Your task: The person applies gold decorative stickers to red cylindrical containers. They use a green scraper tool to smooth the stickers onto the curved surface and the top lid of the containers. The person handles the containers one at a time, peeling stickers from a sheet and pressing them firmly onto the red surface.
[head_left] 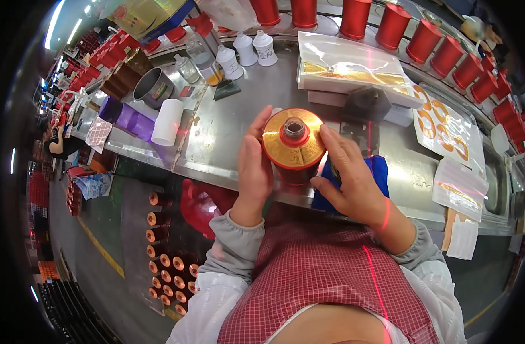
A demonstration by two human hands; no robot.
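Note:
A red bottle (291, 174) stands upright at the near edge of the metal bench, its round shoulder covered by a gold ring label (278, 143) with a crease toward the near side. The bottle's open clear neck (294, 128) pokes up through the ring. Against its left side lies my left hand (255, 166), palm inward and fingers pointing up along it. On the right, my right hand (348, 172) curves round the bottle, fingertips at the label's edge and thumb low on the side. A blue cloth (379, 172) lies under and beside my right hand.
Sheets of gold ring labels (443, 129) lie at right; a stack of white sheets (354, 69) is behind. White bottles (243, 49), a metal pot (153, 87), a purple bottle (128, 117) and a paper roll (167, 122) stand left. Red bottles (425, 41) line the far conveyor.

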